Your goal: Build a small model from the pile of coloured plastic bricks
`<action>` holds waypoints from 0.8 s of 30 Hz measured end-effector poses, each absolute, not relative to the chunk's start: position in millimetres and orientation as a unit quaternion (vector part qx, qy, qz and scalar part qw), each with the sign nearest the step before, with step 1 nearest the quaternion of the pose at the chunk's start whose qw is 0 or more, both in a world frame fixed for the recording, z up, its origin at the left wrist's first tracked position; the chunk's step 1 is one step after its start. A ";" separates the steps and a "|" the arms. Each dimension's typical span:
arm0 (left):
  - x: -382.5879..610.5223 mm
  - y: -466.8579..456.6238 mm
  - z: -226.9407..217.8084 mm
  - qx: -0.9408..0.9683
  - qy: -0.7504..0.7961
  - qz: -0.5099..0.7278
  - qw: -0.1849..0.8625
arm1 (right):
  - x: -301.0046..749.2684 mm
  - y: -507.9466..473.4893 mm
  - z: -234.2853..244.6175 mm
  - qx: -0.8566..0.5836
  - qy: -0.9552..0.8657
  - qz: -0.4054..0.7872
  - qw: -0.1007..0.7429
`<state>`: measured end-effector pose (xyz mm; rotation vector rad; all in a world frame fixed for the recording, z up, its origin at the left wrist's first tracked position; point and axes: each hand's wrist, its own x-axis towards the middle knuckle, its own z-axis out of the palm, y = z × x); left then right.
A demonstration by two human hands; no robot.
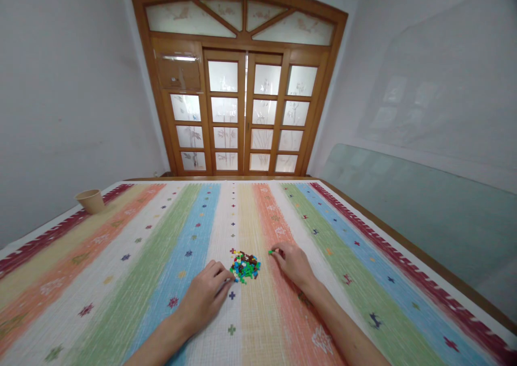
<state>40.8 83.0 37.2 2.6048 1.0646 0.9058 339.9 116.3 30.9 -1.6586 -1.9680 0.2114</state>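
A small heap of tiny coloured pieces (245, 266), green, blue, red, yellow and dark, lies on the striped cloth (121, 258) in front of me. My left hand (207, 294) rests on the cloth just left of the heap, fingers curled in and tips at the heap's edge; what they hold, if anything, is too small to make out. My right hand (292, 262) lies to the right of the heap, with thumb and finger pinched on a small green piece (270, 252).
A tan paper cup (91, 200) stands at the far left edge of the cloth. A wooden door with frosted panes (242, 112) fills the far wall. A large glass sheet (424, 215) leans along the right wall beside the table's wooden edge.
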 end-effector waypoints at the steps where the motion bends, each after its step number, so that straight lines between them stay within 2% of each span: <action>1: 40.8 83.1 37.2 0.877 0.357 0.308 0.092 | 340.2 116.6 30.5 -0.619 -0.730 0.080 0.277; 24: 40.0 84.1 34.5 0.878 0.355 0.307 0.094 | 341.8 119.6 27.4 -0.637 -0.718 0.089 0.266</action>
